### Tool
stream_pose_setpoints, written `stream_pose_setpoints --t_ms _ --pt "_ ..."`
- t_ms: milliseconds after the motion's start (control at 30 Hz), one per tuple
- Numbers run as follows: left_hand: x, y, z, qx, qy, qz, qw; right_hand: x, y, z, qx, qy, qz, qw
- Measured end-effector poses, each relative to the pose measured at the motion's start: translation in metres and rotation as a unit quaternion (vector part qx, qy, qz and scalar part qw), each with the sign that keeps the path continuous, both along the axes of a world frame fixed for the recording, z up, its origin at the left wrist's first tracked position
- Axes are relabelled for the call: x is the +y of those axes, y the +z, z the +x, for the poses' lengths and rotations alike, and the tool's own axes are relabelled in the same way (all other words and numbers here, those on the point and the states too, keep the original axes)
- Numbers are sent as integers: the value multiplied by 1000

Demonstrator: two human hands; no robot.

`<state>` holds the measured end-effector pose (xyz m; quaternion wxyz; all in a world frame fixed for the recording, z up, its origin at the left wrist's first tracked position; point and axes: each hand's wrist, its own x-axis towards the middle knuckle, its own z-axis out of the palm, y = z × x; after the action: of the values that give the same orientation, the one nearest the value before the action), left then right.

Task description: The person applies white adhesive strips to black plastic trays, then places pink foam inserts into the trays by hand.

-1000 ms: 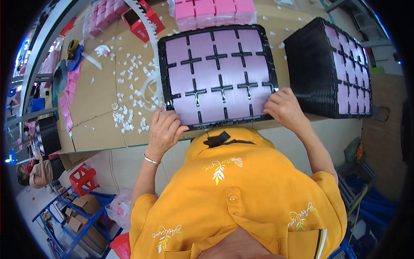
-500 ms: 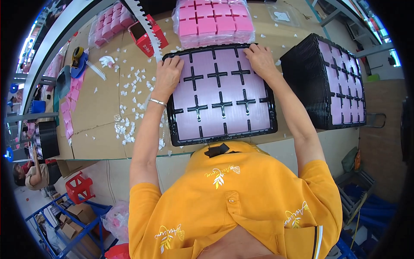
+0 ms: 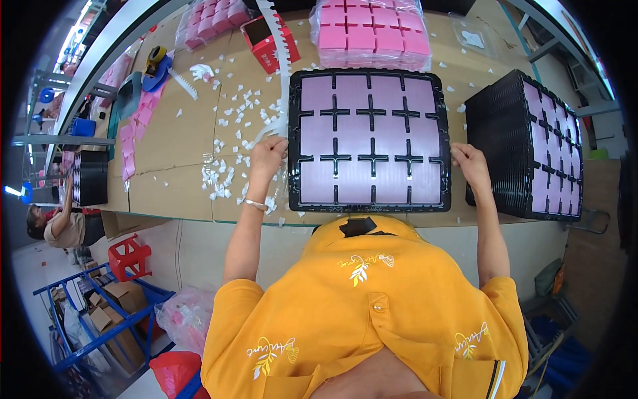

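Note:
In front of me on the bench lies a black plastic tray (image 3: 372,207), its cross-shaped ribs standing over a pale purple filling. My left hand (image 3: 268,158) is closed at the tray's left rim, fingertips against the edge. On the opposite side my right hand (image 3: 472,165) is closed with finger and thumb pinched at the right rim. The fingers' undersides are hidden. A white toothed strip (image 3: 280,50) runs down to the tray's left edge, close to my left hand.
To the right stands a tall stack of black trays (image 3: 502,136). Bagged pink foam blocks (image 3: 372,33) and a red box (image 3: 271,50) sit behind. White scraps (image 3: 226,169) litter the cardboard-covered bench (image 3: 173,146) at left, beyond which lie a tape dispenser (image 3: 157,70) and pink strips (image 3: 141,120).
Both hands have come from the tray's far corners down to its left and right sides, and their fingers have closed. The tray now sits straighter. The whole view has shifted.

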<state>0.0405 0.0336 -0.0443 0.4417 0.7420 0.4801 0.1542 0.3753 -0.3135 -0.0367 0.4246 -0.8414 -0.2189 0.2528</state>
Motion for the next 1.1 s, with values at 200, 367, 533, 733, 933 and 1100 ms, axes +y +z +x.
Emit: stream_pose_setpoints --t_ms 200,367,533,733,933,1100 --pt "0 0 -1 -88 49 -137 986 11 1 1 119 -50 31 991" --pt "-3 9 10 -130 19 -141 981 -3 -1 5 24 -22 37 999" --pt "-2 41 -2 -123 32 -163 978 0 67 1 -202 58 -53 976" --pt "-64 110 90 -197 -37 -207 957 -90 185 69 -191 -26 -24 981" --pt "-180 141 257 -223 -208 -322 896 -236 224 202 -191 -249 -80 946" --pt "-249 141 346 -203 -254 -360 875 -335 185 280 -185 -312 -158 918"
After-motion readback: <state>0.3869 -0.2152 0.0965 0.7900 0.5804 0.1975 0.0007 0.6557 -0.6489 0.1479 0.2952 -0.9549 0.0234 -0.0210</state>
